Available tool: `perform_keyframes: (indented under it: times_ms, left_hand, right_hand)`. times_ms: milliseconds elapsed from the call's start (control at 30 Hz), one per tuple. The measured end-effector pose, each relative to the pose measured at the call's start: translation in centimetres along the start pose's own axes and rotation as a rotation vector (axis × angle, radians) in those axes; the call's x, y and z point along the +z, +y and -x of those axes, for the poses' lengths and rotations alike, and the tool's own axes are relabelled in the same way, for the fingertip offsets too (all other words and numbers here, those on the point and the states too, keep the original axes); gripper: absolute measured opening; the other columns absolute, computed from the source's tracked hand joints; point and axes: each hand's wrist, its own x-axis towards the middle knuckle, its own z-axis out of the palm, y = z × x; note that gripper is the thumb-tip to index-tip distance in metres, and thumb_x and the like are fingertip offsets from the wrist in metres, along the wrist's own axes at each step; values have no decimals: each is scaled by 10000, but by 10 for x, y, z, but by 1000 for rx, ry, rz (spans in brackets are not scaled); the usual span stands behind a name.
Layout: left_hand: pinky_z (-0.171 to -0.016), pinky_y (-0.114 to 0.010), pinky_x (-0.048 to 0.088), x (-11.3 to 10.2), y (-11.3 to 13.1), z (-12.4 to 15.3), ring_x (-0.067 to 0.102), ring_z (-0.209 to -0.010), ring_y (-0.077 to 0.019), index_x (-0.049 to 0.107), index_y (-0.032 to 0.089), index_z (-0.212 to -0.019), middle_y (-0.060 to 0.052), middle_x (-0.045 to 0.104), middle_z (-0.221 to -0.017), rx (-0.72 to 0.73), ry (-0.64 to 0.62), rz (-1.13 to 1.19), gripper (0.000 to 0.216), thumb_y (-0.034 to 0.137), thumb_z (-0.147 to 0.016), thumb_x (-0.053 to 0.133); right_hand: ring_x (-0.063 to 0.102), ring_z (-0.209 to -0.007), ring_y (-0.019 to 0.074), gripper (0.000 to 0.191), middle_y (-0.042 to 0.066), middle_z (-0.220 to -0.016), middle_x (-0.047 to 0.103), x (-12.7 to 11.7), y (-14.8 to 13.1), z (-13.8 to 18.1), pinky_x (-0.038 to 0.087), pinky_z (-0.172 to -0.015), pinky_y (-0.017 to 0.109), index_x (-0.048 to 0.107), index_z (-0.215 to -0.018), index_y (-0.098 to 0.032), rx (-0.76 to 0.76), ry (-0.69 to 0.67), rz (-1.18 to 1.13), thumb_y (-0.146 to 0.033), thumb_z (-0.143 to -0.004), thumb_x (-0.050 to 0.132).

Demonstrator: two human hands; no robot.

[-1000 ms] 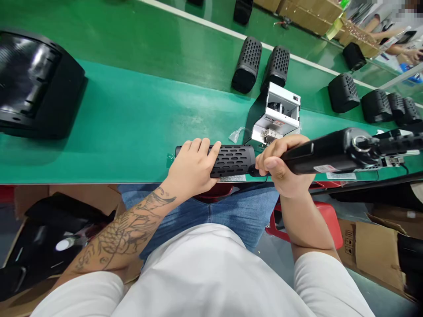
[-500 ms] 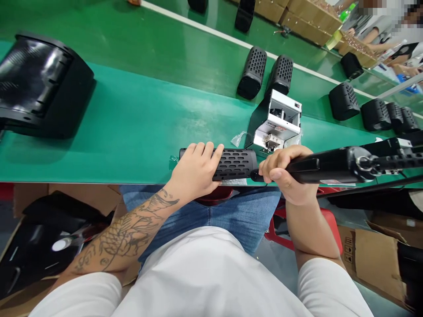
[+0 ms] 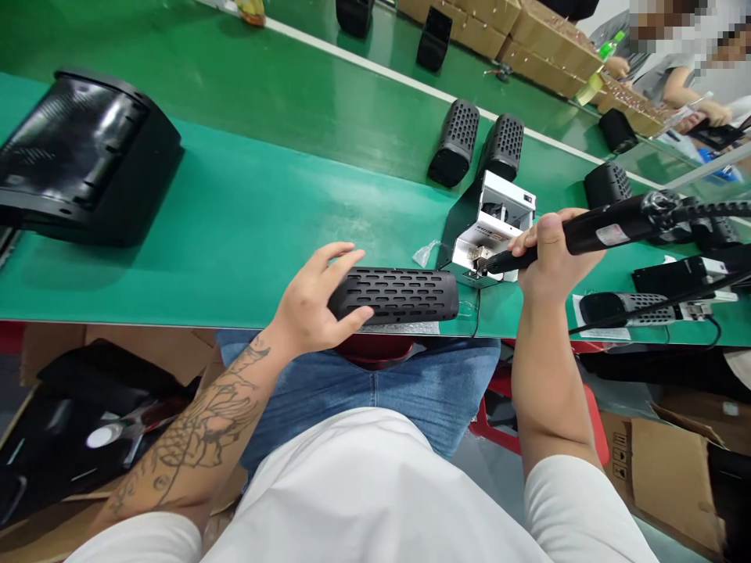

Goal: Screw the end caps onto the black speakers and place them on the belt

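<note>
With fingers spread, my left hand (image 3: pixel 317 301) is at the left end of a black slotted housing (image 3: pixel 402 295), which lies lengthwise at the table's front edge. Whether the fingers touch it, I cannot tell. My right hand (image 3: pixel 555 246) is wrapped round a black electric screwdriver (image 3: pixel 610 227) with a cable at its back end. The tool lies nearly level, its tip pointing left at the metal outlet of a white and black screw feeder (image 3: pixel 490 231). Exact contact at the tip is too small to make out.
Two slotted housings (image 3: pixel 454 142) stand behind the feeder. A large black appliance (image 3: pixel 94 156) sits at the left. At the right lie another housing (image 3: pixel 630 307), a second feeder (image 3: pixel 674 274) and a loose cable. Cardboard boxes (image 3: pixel 545 39) and co-workers are across the table.
My right hand has carried the screwdriver from the housing's right end up to the feeder's outlet. My left hand has lifted its grip and shifted left, fingers spreading.
</note>
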Motion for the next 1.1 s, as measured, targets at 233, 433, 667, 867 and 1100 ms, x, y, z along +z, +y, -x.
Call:
perform_keyframes:
  times_ms: [233,433,667,867,1100]
  left_hand:
    - [-1494,-791,461,21,-38,46,515,-1810,-543,218,310,-1999,-292,372,-1976,-81,-19,215,1380,839,-964,961]
    - [-1537,-749,433,27,-39,49,479,-1859,-505,148,334,-2003,-270,384,-1991,-130,-71,269,1459,563,-916,1094]
    - [-1518,-734,466,29,-35,47,517,-1839,-503,158,302,-2002,-292,443,-1957,-116,-41,237,1466,482,-897,1105]
    - [-1505,-728,490,30,-32,44,535,-1824,-510,170,291,-1999,-286,476,-1935,-115,-39,206,1481,471,-870,1111]
    - [-1466,-730,534,33,-34,46,584,-1769,-505,137,289,-2014,-279,523,-1883,-121,-34,197,1532,522,-866,1124]
  right_hand:
    - [542,-424,144,444,-87,-596,620,10,-50,21,560,-455,345,760,-915,-290,-96,10,-59,-571,-917,1103]
    - [518,-382,124,310,-91,-622,646,43,-124,68,597,-455,322,797,-1006,-315,-41,-378,-310,-533,-1047,1015]
    - [545,-399,159,324,-90,-615,649,81,-119,93,616,-474,360,770,-975,-361,87,-505,-337,-567,-1023,1015]
    - [566,-405,157,369,-87,-639,666,82,-99,95,611,-473,356,754,-943,-345,175,-541,-300,-556,-975,1054]
    - [613,-413,139,293,-91,-642,694,83,-97,92,614,-486,316,750,-913,-313,147,-669,-321,-420,-1032,995]
